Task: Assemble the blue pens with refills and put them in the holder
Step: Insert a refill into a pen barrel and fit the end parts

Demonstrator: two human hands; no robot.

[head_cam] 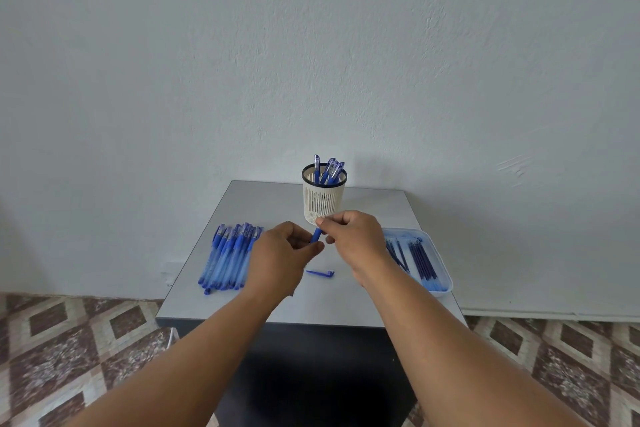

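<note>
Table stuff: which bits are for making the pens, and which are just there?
For the job: pen piece in both hands, pen pile, refill tray, holder, cap.
Just there: wall, patterned floor.

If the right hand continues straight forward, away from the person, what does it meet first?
Most likely the white pen holder. It stands just beyond the right hand, which pinches a blue pen part. Depth is unclear from this single view.

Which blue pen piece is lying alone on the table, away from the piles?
The small blue cap, lying flat on the table below both hands. The other pens sit bunched at the left or upright in the holder.
</note>
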